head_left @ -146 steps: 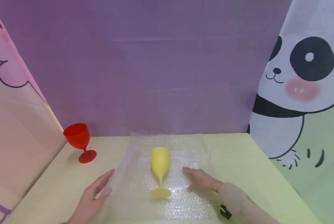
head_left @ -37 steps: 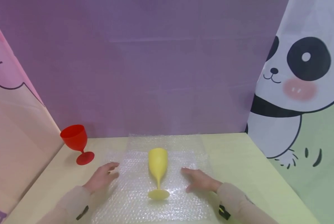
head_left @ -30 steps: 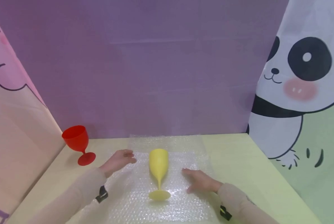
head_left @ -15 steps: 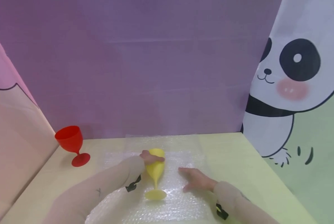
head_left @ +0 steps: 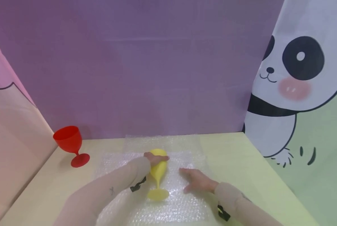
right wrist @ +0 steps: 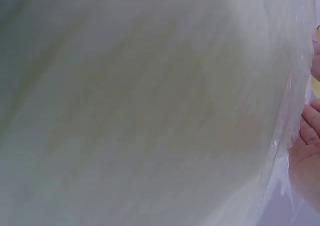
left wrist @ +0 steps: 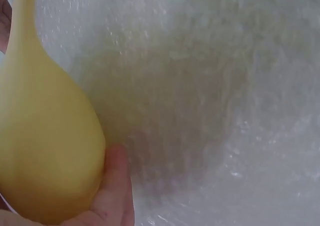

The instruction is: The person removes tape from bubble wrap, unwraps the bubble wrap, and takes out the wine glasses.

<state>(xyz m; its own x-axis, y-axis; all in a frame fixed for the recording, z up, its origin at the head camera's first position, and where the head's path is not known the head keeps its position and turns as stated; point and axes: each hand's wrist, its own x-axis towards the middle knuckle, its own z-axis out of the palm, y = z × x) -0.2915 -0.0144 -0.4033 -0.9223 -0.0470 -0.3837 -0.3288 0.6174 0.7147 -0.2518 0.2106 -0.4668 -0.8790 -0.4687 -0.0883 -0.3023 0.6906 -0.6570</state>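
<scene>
A yellow plastic goblet (head_left: pixel 158 174) lies on a sheet of bubble wrap (head_left: pixel 185 205), its round foot toward me. My left hand (head_left: pixel 155 158) reaches across and grips the goblet's bowl. In the left wrist view, a finger or thumb (left wrist: pixel 114 191) curls against the side of the yellow goblet (left wrist: pixel 50 131), and clear bubble wrap (left wrist: pixel 240 136) lies beyond. Right of the goblet, my right hand (head_left: pixel 198 181) is held with fingers extended, apart from it, at the bubble wrap. Part of this right hand (right wrist: pixel 306 158) shows at the right wrist view's edge, beside the wrap (right wrist: pixel 280 146).
A red goblet (head_left: pixel 72 142) stands at the back left of the pale wooden table (head_left: pixel 233 157). Behind the table hangs a purple cloth (head_left: pixel 168 78). Printed cloths flank both sides, with a panda (head_left: pixel 281 135) on the right.
My left hand has moved right from the bubble wrap's left edge onto the yellow goblet's bowl. The wrap now spreads wider to the left. My right hand has stayed about where it was.
</scene>
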